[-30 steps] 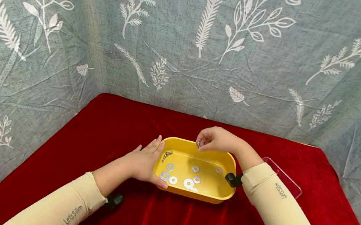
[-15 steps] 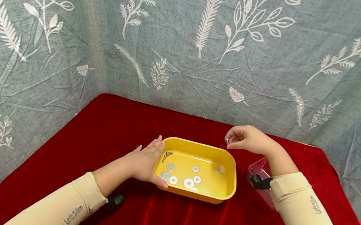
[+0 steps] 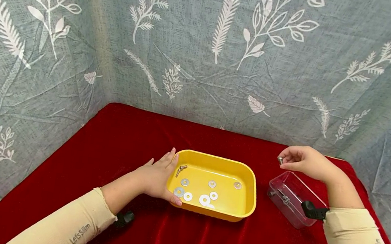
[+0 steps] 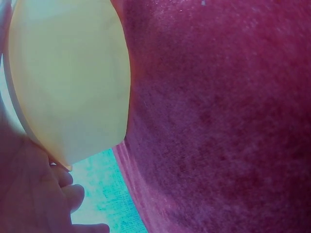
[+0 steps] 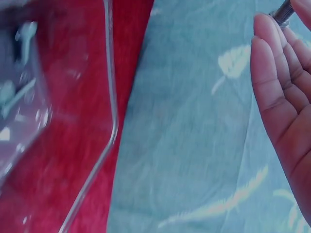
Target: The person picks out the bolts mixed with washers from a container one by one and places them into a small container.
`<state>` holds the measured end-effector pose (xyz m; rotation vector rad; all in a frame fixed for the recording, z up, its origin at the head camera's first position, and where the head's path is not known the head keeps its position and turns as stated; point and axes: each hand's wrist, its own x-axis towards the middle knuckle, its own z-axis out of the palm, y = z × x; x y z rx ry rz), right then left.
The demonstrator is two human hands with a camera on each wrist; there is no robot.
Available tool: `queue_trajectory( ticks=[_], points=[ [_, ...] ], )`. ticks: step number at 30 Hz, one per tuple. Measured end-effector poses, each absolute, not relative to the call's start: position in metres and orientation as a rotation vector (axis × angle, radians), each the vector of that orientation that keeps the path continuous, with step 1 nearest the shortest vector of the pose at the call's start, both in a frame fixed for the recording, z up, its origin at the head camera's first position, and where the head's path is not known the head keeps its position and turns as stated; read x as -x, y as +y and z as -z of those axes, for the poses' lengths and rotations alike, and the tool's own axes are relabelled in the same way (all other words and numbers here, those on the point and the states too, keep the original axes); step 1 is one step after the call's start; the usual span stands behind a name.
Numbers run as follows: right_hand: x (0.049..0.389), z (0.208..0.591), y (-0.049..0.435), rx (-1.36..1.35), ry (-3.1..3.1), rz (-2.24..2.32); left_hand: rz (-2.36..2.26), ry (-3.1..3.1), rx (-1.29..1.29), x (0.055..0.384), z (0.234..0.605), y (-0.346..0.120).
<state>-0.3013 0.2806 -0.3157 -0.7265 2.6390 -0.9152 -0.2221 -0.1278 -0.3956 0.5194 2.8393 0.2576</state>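
Observation:
My left hand (image 3: 158, 176) rests against the left end of a yellow plastic tray (image 3: 219, 163), fingers straight along its wall and thumb over the near rim. In the left wrist view the tray's outer wall (image 4: 73, 82) fills the upper left. Inside the tray lie several flat metal washers (image 3: 204, 200) and a few small bolts (image 3: 181, 170) at the left end. My right hand (image 3: 306, 162) pinches a bolt (image 3: 280, 160) between thumb and fingertips, above the far side of a clear plastic box (image 3: 291, 217). The right wrist view shows the threaded bolt (image 5: 284, 12) at the fingertips.
Several bolts (image 3: 285, 199) lie in the clear box, right of the tray. Red velvet cloth (image 3: 141, 131) covers the table. A grey-green leaf-patterned curtain (image 3: 197, 55) hangs behind and at both sides.
My right hand has carried the bolt rightward from over the tray to beside the clear box, uncovering more of that box. The left hand keeps its place on the tray.

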Motion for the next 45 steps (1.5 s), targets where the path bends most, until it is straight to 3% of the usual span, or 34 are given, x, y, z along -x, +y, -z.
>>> queue_trajectory(
  ticks=[18,45],
  points=[
    [0.286,0.332,0.34,0.605,2.697,0.925,-0.255,2.83,-0.522,0.22,0.391,-0.127],
    [0.288,0.339,0.348,0.63,2.598,0.989,-0.242,2.834,-0.509,0.22,0.39,-0.125]
  ],
)
